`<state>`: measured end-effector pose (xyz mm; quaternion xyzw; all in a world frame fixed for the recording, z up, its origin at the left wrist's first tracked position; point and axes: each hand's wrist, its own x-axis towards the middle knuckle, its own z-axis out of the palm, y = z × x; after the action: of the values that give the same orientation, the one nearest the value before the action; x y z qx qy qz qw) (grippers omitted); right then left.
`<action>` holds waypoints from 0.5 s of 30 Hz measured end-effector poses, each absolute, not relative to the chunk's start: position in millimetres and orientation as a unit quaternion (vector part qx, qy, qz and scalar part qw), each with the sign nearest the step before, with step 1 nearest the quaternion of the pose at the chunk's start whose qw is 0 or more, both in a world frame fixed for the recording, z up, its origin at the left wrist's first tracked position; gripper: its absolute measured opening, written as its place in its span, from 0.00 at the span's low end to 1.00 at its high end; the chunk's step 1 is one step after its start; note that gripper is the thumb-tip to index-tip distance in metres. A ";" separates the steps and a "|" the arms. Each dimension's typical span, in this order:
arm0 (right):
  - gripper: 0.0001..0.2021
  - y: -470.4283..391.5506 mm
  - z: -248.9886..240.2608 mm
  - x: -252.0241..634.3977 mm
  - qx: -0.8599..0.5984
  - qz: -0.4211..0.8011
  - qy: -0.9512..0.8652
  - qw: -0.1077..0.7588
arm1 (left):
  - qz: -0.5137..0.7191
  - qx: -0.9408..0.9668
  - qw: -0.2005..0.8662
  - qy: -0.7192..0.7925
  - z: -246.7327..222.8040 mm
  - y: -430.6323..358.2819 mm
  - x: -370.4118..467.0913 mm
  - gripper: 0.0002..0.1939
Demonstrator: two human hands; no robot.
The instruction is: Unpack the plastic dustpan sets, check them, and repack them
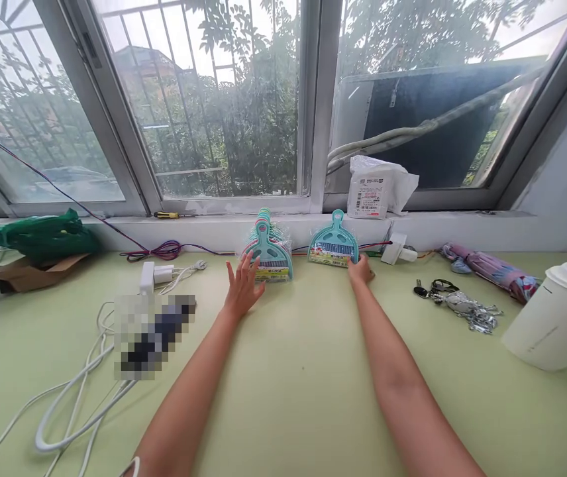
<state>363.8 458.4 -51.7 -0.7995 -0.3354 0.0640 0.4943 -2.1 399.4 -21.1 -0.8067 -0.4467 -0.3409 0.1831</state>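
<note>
A stack of small dustpan and brush sets (271, 252) in clear wrap stands upright against the wall under the window, a teal one in front. My left hand (244, 286) is at the stack's lower left side, its fingers spread and seeming to touch the front set. To the right, a single teal dustpan set (333, 240) with a yellow label leans against the wall. My right hand (360, 270) grips its lower right corner, with the fingertips partly hidden behind it.
Cables and a blurred device (157, 338) lie on the left, near a white plug (148, 278). A green bag (45, 235) sits in a cardboard box at far left. On the right are keys (462, 305), a folded umbrella (487, 268), and a white lidded cup (552, 324).
</note>
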 end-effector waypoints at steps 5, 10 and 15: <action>0.18 444.4 -50.4 355.7 -0.784 0.093 -0.341 0.510 | -0.337 -0.819 0.173 -0.431 -19.0 396.1 -2.7 0.28; 0.18 402.1 -50.1 347.2 -0.775 0.113 -0.332 0.526 | -0.384 -0.793 0.139 -0.452 -16.7 375.4 -3.6 0.26; 0.18 340.9 -60.4 338.5 -0.728 0.154 -0.378 0.552 | -0.443 -0.757 0.065 -0.476 -21.1 336.3 15.4 0.26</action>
<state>338.5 340.9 -60.4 -0.7275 -0.3776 0.1541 0.5518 15.4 336.3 -21.1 -0.7570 -0.4755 -0.4434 0.0648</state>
